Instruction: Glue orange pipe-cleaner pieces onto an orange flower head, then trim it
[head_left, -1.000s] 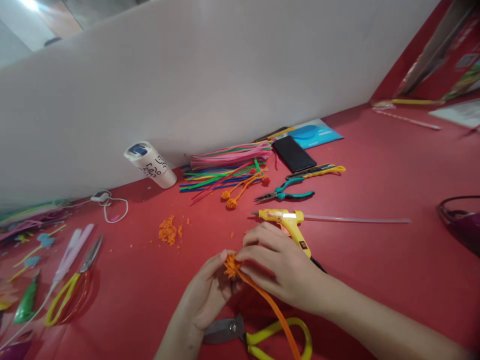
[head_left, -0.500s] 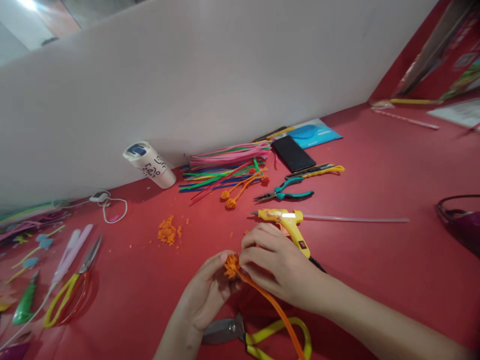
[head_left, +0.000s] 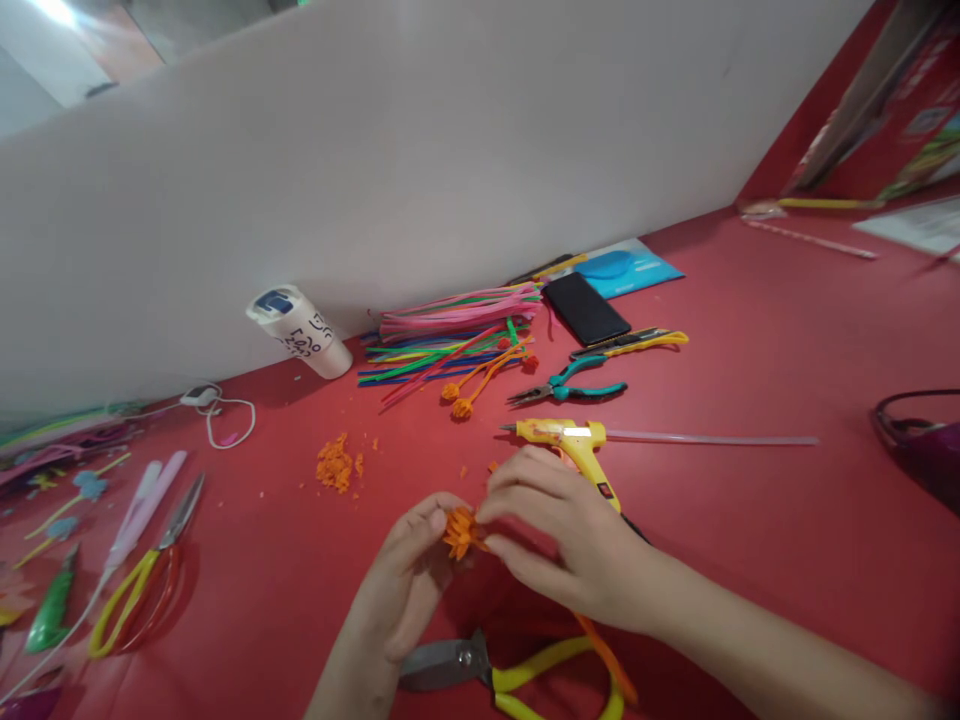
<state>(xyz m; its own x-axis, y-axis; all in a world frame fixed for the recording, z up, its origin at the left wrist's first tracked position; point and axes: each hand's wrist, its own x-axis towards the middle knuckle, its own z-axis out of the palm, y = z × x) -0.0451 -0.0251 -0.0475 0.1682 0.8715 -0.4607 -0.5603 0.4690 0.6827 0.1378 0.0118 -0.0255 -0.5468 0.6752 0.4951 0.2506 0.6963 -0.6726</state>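
Between my two hands is an orange pipe-cleaner flower (head_left: 460, 533) with a spiky head and a long orange stem (head_left: 609, 660) trailing below my right wrist. My left hand (head_left: 409, 570) pinches the left side of the flower head with thumb and fingers. From the other side, my right hand (head_left: 559, 530) has its fingertips closed on the base of the flower, where the stem begins. Yellow-handled scissors (head_left: 487, 668) lie on the red table under my hands, partly crossed by the stem. A yellow glue gun (head_left: 574, 440) rests just beyond my right hand, its grip partly hidden.
Orange fluff (head_left: 335, 463) lies left of my hands. Beyond are pliers (head_left: 566, 384), a utility knife (head_left: 634, 342), a phone (head_left: 585, 308), pipe cleaners (head_left: 457, 310), finished orange flowers (head_left: 460, 405) and a white tumbler (head_left: 300, 330). More scissors (head_left: 150, 570) lie at left.
The flower head has turned to face more toward the camera. Its stem has swung right, now mostly hidden behind my right hand. My right-hand fingers have shifted slightly at its base.
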